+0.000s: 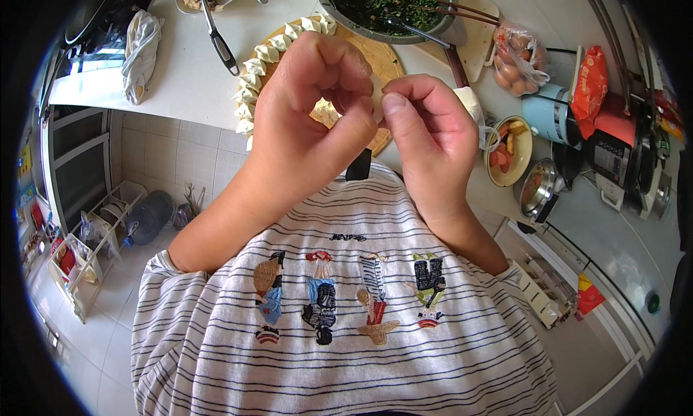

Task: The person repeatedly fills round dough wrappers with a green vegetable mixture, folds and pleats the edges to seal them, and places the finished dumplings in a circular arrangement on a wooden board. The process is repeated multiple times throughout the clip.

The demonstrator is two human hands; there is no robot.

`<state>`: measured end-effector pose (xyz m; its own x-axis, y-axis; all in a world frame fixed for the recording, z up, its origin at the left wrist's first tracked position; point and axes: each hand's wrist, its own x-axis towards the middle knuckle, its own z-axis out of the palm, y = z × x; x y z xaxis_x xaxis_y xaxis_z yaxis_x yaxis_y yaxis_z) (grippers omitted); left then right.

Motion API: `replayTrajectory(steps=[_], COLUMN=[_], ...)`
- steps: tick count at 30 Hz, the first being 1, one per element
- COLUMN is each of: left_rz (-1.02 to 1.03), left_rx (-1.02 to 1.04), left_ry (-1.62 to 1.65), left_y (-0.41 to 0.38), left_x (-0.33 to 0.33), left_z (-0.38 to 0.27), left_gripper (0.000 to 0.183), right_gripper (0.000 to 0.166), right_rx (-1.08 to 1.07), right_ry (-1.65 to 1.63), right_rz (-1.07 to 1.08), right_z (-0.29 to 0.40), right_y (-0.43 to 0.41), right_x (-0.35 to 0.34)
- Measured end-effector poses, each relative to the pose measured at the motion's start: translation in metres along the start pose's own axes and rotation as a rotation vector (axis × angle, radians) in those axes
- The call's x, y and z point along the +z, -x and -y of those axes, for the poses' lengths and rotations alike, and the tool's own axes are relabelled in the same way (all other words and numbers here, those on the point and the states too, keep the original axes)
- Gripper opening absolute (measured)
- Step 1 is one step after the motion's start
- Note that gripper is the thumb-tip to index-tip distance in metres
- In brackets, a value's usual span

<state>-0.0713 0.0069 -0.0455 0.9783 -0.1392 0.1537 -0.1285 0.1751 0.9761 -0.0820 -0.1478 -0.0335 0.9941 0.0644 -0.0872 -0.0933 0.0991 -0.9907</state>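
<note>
A thin piece of pale dough (377, 101) is pinched between my two hands above a round wooden board (391, 64). My left hand (316, 99) curls around one side of the dough and hides most of it. The thumb and forefinger of my right hand (433, 121) grip its other edge. Along the board's left and far rim stand several folded dumplings (255, 66) in a curved row. Beyond the board is a large metal bowl (325, 4) of chopped green filling (379, 7), with a spoon (419, 31) and wooden chopsticks (468, 12) resting in it.
A slotted-handle ladle (219, 42) and a twisted white cloth (142, 56) lie to the left. On the right are a bag of eggs (517, 58), a yellow enamel bowl (509, 172) with food, a metal pan (537, 186), a red packet (590, 91) and a dark-panelled appliance (612, 153).
</note>
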Motion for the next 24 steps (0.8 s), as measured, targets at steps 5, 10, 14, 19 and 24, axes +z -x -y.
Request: replayTrajectory(steps=[5, 10, 14, 19, 24], left_rz=[-0.051, -0.084, -0.079, -0.033, -0.028], left_rx=[0.037, 0.02, -0.001, -0.152, -0.129], left_ry=[0.02, 0.021, 0.073, 0.237, 0.256], left_y=[-0.0033, -0.0038, -0.005, -0.004, -0.0044], left_x=[0.003, 0.0049, 0.0038, 0.0005, -0.0008], left_z=[0.0052, 0.0057, 0.0055, -0.0024, 0.0002], left_gripper=[0.032, 0.033, 0.032, 0.033, 0.034], right_gripper=[0.006, 0.008, 0.008, 0.01, 0.013], right_rx=[-0.025, -0.063, -0.052, -0.048, -0.009], right_ry=[-0.017, 0.039, 0.017, -0.042, -0.126], right_rz=[0.0, 0.013, -0.002, -0.029, -0.034], right_z=[-0.0007, -0.0019, -0.0054, -0.0034, 0.0016], right_y=[0.0004, 0.0007, 0.0024, 0.0018, 0.0008], right_x=[0.0001, 0.0009, 0.0013, 0.0045, 0.0064])
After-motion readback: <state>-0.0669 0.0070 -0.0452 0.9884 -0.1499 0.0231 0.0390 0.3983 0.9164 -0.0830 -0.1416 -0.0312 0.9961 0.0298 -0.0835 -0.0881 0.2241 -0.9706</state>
